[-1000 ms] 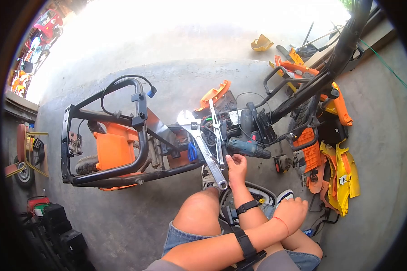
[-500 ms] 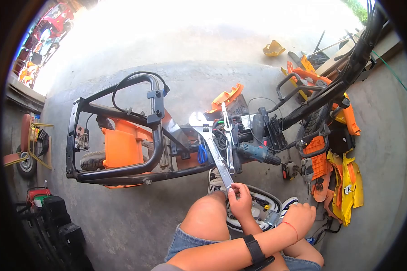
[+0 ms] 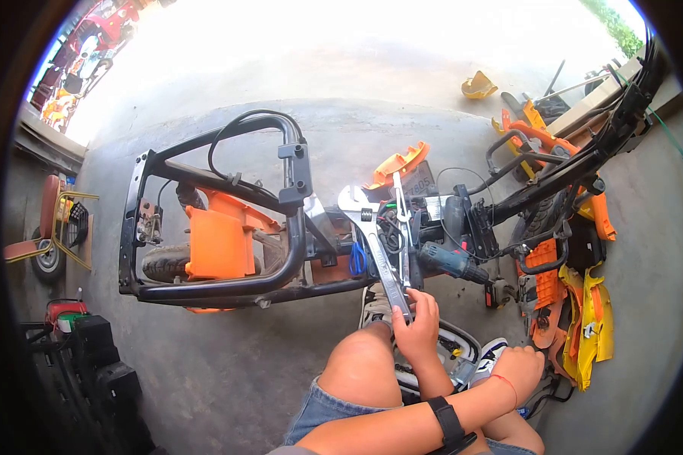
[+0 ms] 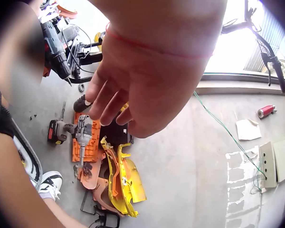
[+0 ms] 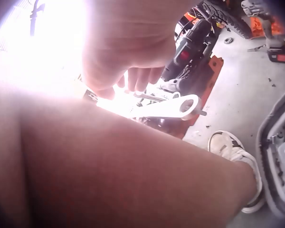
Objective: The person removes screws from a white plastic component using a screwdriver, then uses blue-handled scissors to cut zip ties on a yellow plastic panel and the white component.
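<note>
In the head view my right hand (image 3: 417,330) is at the lower end of a large silver adjustable wrench (image 3: 381,258), thumb on one side of its handle and fingers on the other. The wrench lies slanted over a stripped scooter frame (image 3: 220,292), its head toward the far side. Beside it lies a slimmer silver hand tool (image 3: 404,220). In the right wrist view, glare whitens the wrench (image 5: 156,110); its ring end shows. My left arm crosses over the right forearm. The left hand (image 4: 142,90), with a red string at its wrist, hangs with fingers loosely curled, holding nothing.
A teal power drill (image 3: 451,262) sits on the frame right of the tools. Orange and yellow body panels (image 3: 584,326) lie on the floor at right, near a cordless impact wrench (image 4: 83,130). Black boxes (image 3: 99,356) stand at lower left. My knee (image 3: 360,360) is close to the wrench's end.
The right hand has drawn back toward me, from beside the slim tool to the wrench's lower end, and taken hold there. The whole view has shifted, with the scene sliding rightward.
</note>
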Tool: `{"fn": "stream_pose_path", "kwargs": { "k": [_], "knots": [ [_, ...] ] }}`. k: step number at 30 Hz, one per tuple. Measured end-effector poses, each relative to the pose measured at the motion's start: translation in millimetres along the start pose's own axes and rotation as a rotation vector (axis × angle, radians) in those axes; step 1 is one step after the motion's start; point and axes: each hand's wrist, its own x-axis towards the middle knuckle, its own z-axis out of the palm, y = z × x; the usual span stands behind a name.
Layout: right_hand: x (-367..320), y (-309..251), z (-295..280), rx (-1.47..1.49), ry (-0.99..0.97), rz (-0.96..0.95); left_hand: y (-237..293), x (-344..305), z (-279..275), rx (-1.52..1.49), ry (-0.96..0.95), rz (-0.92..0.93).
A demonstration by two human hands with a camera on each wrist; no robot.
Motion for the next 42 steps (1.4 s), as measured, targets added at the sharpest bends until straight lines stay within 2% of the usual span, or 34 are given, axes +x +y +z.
{"fn": "stream_pose_path", "kwargs": {
  "k": [2, 3, 5, 6, 8, 9, 10, 12, 16, 18, 19, 21, 22, 24, 25, 26, 28, 31, 33, 34, 36, 38, 42],
  "knots": [
    [14, -23, -16, 0.505, -0.428, 0.088, -6, -1, 2, -0.018, 0.039, 0.024],
    [20, -26, -8, 0.516, -0.422, 0.09, -8, -1, -3, -0.001, -0.002, 0.011],
    [33, -27, 18, 0.432, -0.518, -0.154, -13, -1, -2, 0.017, 0.002, 0.011],
    [41, -29, 26, 0.436, -0.512, -0.153, -15, -1, -1, 0.027, 0.015, 0.007],
    [56, -32, 46, -0.458, -0.301, -0.692, -14, -1, -3, 0.024, 0.016, 0.011],
    [60, -25, 62, -0.623, -0.225, -0.732, -13, -2, -5, 0.015, 0.021, 0.012],
    [63, -25, 68, -0.622, -0.22, -0.73, -13, 0, -7, 0.019, 0.019, 0.015],
    [67, -25, 78, -0.876, -0.298, -0.685, -14, 1, -11, -0.023, -0.01, 0.007],
    [67, -15, 92, -0.978, -0.234, -0.734, -17, 5, -20, -0.036, 0.003, 0.018],
    [70, -12, 93, -0.922, -0.302, -0.877, -18, 5, -21, -0.046, -0.006, -0.008],
    [72, -18, 89, -0.923, -0.284, -0.87, -19, 6, -21, -0.033, -0.009, 0.003],
    [66, -24, 76, -0.752, -0.297, -0.848, -20, 6, -14, -0.018, -0.01, 0.036],
    [60, -27, 63, -0.755, -0.298, -0.837, -19, 5, -13, -0.023, -0.017, 0.042],
    [51, -35, 31, -0.46, -0.226, -0.882, -20, 6, -16, 0.002, -0.037, 0.059],
    [44, -35, 15, -0.323, -0.18, -0.802, -18, 5, -17, 0.024, -0.036, 0.077],
    [36, -32, -2, -0.337, -0.179, -0.788, -17, 6, -18, 0.014, -0.042, 0.092],
    [16, -13, -38, 0.039, -0.013, -0.489, -13, 6, -17, -0.002, -0.042, 0.117],
    [-41, 43, -82, 0.11, 0.069, -0.047, -10, 4, -20, 0.005, 0.01, 0.143],
    [-86, 80, -104, 0.308, -0.042, 0.267, -15, 5, -23, 0.096, 0.007, 0.157],
    [-109, 94, -111, 0.411, -0.051, 0.451, -18, 7, -30, 0.025, 0.055, 0.178],
    [-138, 125, -119, 0.632, -0.048, 0.764, -24, 12, -43, -0.011, 0.03, 0.186],
    [-169, 171, -106, 0.78, 0.002, 0.887, -27, 14, -55, -0.051, 0.013, 0.158],
    [-198, 215, -78, 0.605, 0.092, 1.021, -29, 15, -64, -0.033, -0.028, 0.089]
  ]
}}
